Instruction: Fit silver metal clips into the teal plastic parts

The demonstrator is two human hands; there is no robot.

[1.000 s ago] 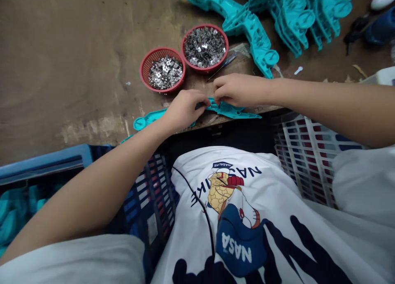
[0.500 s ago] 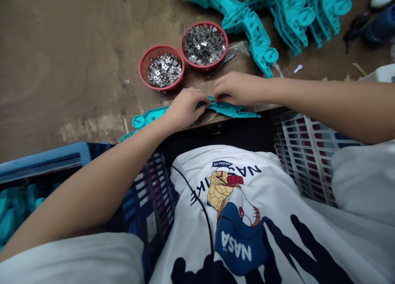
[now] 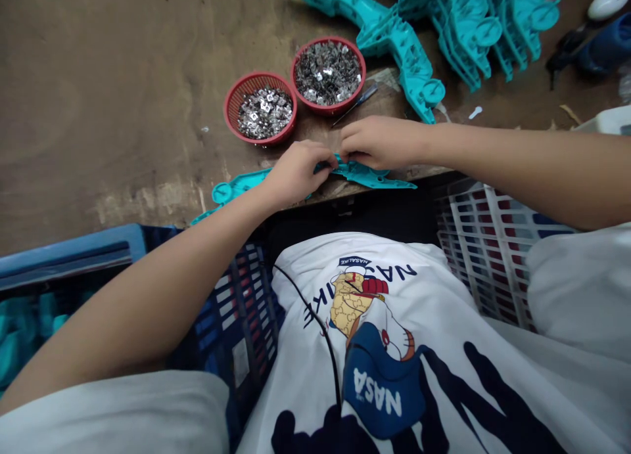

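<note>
A long teal plastic part (image 3: 367,174) lies along the near edge of the wooden table. My left hand (image 3: 303,168) is over its middle, fingers closed on it, and covers part of its length. My right hand (image 3: 367,140) bends down just beside the left, its curled fingertips at the part's upper edge. What the right fingers pinch, if anything, is hidden. Beyond the hands stand two red baskets, a left one (image 3: 229,112) with shiny small metal clips (image 3: 265,113) and a right one (image 3: 363,69) with darker metal clips (image 3: 328,73).
A screwdriver (image 3: 362,100) lies against the right basket. Several teal parts (image 3: 399,53) are piled at the back right, near a dark blue power tool (image 3: 604,46). Below the table edge are a blue crate (image 3: 138,244) on the left and a white crate (image 3: 493,244) on the right.
Both hands stay at nearly the same place on the teal part. The view has shifted very slightly; nothing else visibly moves.
</note>
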